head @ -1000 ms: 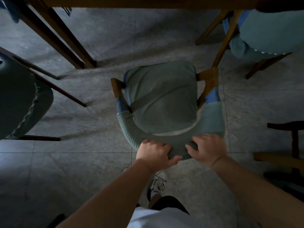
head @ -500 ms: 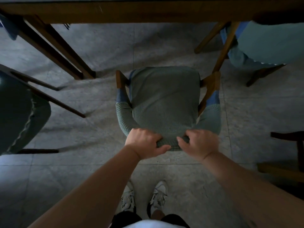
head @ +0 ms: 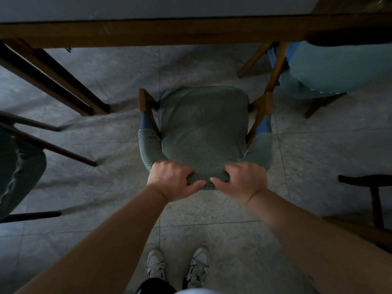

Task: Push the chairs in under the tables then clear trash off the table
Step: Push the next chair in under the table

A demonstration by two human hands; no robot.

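— Can you read any text, label or number from where you stand?

— No. You have nothing legible in front of you: no writing shows on the chair (head: pixel 203 132) cover, none on the wooden edge of the worktop (head: pixel 169 32), and your shoes (head: pixel 196 266) are too dim and small to make out any brand.

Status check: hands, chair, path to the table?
Left hand and right hand both grip the green chair backrest. Seat short of the table edge. Floor ahead looks open.
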